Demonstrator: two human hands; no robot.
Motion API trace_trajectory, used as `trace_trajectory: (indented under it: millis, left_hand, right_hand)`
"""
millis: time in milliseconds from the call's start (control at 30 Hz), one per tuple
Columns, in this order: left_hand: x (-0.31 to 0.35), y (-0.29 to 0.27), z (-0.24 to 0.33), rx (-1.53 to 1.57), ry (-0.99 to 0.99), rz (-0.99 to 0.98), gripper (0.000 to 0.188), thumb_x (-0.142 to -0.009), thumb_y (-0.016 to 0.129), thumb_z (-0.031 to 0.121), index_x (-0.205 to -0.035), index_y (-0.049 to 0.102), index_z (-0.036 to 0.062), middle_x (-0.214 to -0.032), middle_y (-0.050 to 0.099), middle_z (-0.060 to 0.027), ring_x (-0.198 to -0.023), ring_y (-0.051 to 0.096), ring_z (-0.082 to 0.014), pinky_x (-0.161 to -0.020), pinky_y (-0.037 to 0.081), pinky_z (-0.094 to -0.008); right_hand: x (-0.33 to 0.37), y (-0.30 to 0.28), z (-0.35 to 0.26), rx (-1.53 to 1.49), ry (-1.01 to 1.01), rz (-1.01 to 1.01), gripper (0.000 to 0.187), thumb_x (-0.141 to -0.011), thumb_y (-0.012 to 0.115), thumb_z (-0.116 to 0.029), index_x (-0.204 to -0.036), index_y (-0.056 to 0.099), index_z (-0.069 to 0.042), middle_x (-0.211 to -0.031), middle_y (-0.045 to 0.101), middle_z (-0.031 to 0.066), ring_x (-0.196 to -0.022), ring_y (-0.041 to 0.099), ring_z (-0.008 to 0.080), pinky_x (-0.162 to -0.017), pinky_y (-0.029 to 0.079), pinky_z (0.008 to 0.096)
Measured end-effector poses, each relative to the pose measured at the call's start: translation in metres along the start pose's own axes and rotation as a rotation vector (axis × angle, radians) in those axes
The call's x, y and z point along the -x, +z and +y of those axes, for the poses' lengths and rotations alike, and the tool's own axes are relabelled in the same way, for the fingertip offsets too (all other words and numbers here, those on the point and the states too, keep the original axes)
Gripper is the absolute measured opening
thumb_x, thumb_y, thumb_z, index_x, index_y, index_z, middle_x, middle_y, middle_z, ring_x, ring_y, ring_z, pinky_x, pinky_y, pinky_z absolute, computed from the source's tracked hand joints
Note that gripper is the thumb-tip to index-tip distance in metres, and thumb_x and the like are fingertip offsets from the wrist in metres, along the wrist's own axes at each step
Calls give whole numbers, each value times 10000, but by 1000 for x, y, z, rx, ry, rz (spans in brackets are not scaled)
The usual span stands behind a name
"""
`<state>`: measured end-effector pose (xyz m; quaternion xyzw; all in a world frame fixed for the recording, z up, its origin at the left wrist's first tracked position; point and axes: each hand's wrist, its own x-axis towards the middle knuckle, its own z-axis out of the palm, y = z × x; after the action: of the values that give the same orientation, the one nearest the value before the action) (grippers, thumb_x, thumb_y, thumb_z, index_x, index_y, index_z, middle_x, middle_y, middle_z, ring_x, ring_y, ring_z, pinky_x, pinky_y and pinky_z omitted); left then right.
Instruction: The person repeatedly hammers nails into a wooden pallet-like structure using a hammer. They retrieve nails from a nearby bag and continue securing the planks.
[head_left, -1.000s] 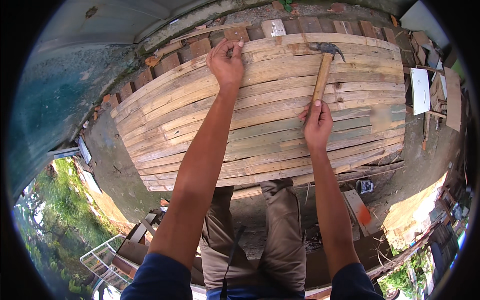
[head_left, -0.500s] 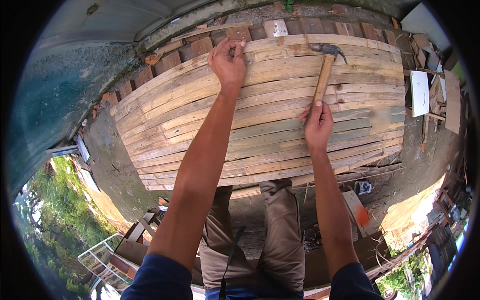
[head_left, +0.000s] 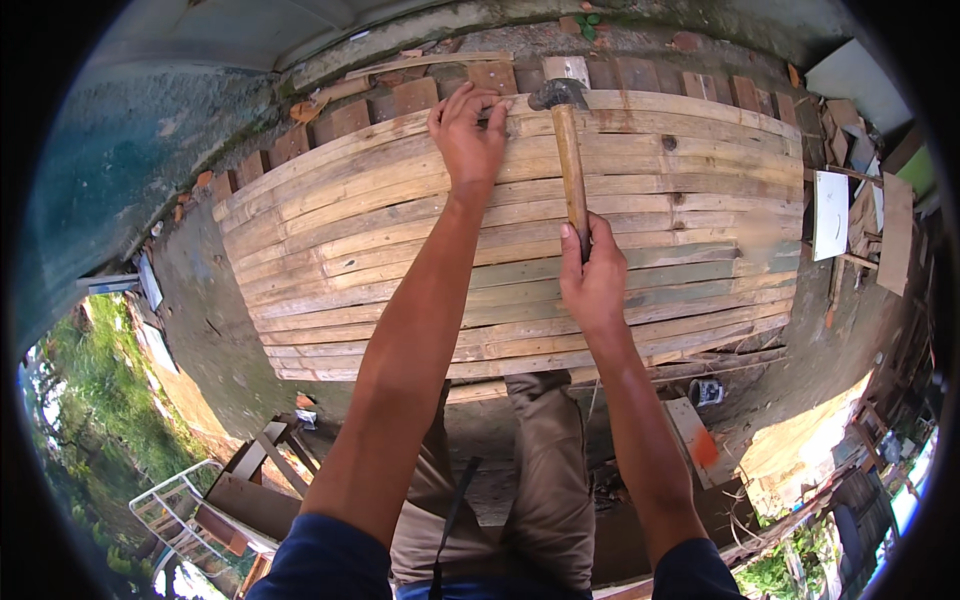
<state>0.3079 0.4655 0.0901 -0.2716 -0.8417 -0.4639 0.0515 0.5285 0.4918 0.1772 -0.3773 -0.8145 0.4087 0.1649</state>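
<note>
A claw hammer (head_left: 569, 165) with a wooden handle and dark metal head is in my right hand (head_left: 596, 278), whose fingers wrap round the lower handle. Its head hovers or rests near the far edge of a panel of split bamboo slats (head_left: 350, 235); I cannot tell whether it touches. Just left of the hammer head, my left hand (head_left: 470, 140) is at that same far edge, fingers curled and thumb brought close to the fingertips. Whatever it pinches, if anything, is too small to make out. The slats run left to right, some of them greenish.
Short wooden boards (head_left: 415, 95) stick out in a row beyond the panel's far edge. At the right lie a white board (head_left: 831, 215) and scrap wood. A small can (head_left: 706, 391) stands on the ground near the panel's near right corner. A white metal rack (head_left: 170, 510) is at lower left.
My right hand has brought the hammer leftward, its head now close beside my left hand. My left hand has shifted slightly right along the far edge.
</note>
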Motion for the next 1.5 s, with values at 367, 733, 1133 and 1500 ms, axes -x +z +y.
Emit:
trace_trajectory:
  millis: [367, 733, 1133, 1500]
  left_hand:
    - [0, 0, 2, 42, -43, 7, 96, -819, 804, 151, -832, 752, 72, -1028, 778, -60, -1258, 627, -226, -1123, 308, -438]
    - [0, -2, 5, 40, -76, 11, 134, -803, 786, 157, -836, 739, 36, -1088, 763, -129, -1251, 631, -236, -1132, 306, -437]
    - [-1, 0, 4, 45, -88, 12, 74, -795, 784, 127, -819, 751, 65, -1011, 775, -35, -1241, 633, -218, -1137, 301, -430]
    - [2, 1, -2, 20, -114, -79, 175, -830, 817, 204, -932, 774, 69, -1080, 767, -38, -1298, 598, -242, -1170, 276, -457]
  right_hand:
    - [-21, 12, -13, -13, 4, -129, 373, -1018, 606, -187, -1299, 539, 48, -1063, 671, 301, -944, 667, 498, -776, 544, 518]
    - [-20, 19, -11, 34, -42, -120, 394, -1019, 602, -200, -1309, 532, 56, -1082, 672, 304, -953, 671, 494, -782, 552, 530]
    - [-18, 18, -14, 22, -33, -105, 395, -1017, 599, -178, -1320, 529, 66, -1049, 674, 320, -925, 677, 503, -756, 553, 525]
    - [-25, 7, -18, -25, 21, -73, 346, -1030, 588, -189, -1258, 555, 69, -911, 687, 281, -814, 697, 460, -709, 556, 473]
